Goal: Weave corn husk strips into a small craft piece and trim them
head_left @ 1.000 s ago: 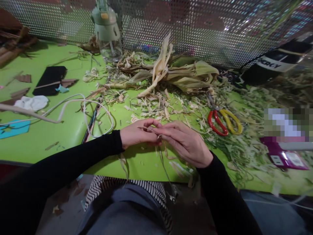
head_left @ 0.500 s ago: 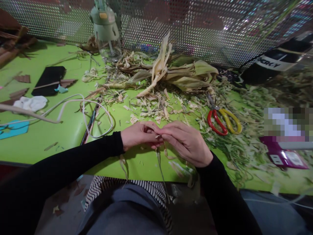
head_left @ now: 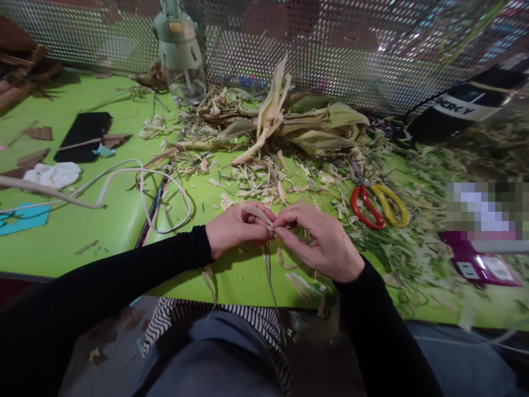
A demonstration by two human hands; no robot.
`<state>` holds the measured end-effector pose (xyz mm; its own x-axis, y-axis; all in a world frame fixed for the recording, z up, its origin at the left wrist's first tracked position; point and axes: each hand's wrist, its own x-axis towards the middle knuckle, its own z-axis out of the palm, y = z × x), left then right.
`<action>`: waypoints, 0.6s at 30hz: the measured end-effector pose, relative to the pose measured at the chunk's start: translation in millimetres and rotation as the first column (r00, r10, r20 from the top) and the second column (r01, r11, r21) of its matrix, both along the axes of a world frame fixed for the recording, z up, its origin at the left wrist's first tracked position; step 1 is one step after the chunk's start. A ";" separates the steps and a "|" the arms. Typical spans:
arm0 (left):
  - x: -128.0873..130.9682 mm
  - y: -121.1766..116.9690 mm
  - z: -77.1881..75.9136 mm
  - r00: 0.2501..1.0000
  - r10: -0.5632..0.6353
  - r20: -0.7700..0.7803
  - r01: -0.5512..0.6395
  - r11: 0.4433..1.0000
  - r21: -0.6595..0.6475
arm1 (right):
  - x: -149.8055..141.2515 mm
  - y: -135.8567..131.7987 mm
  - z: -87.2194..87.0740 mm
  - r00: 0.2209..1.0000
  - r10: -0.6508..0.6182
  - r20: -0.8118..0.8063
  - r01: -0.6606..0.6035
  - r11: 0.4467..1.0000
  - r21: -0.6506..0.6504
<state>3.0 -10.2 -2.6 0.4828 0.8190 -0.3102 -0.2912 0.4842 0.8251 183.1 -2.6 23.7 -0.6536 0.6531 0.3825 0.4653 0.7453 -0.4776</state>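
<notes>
Both hands meet over the near edge of a bright green table (head_left: 103, 226). My left hand (head_left: 237, 227) is closed, pinching a pale strip of dried corn husk (head_left: 260, 214) between thumb and fingers. My right hand (head_left: 324, 242) pinches the same strip from the right, fingers curled. A thin strand of husk (head_left: 271, 286) hangs down from the pinch past the table edge toward my lap. Husk scraps (head_left: 264, 184) litter the table just beyond the hands.
A heap of dried corn husks (head_left: 297, 124) lies at the back, before a perforated metal screen (head_left: 330, 49). Red-and-yellow scissors (head_left: 374, 204) lie to the right. A white cable (head_left: 140, 187), black phone (head_left: 82, 135), green-capped jar (head_left: 182, 55) and purple card (head_left: 479, 264) lie around.
My right hand's fingers have curled from lying flat over the left into a pinch, and shifted slightly right. The husk strip now shows between the two hands.
</notes>
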 end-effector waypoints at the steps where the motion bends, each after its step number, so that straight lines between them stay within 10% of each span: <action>1: 0.4 -0.5 1.0 1.000 0.000 -0.010 0.001 1.000 0.013 | 0.0 -0.1 -0.3 1.000 0.005 0.001 -0.005 1.000 0.005; 18: 1.5 -2.7 -1.9 0.999 -0.008 -0.033 0.014 0.985 0.174 | -1.0 -0.1 -2.4 0.997 0.033 0.063 -0.038 0.995 0.088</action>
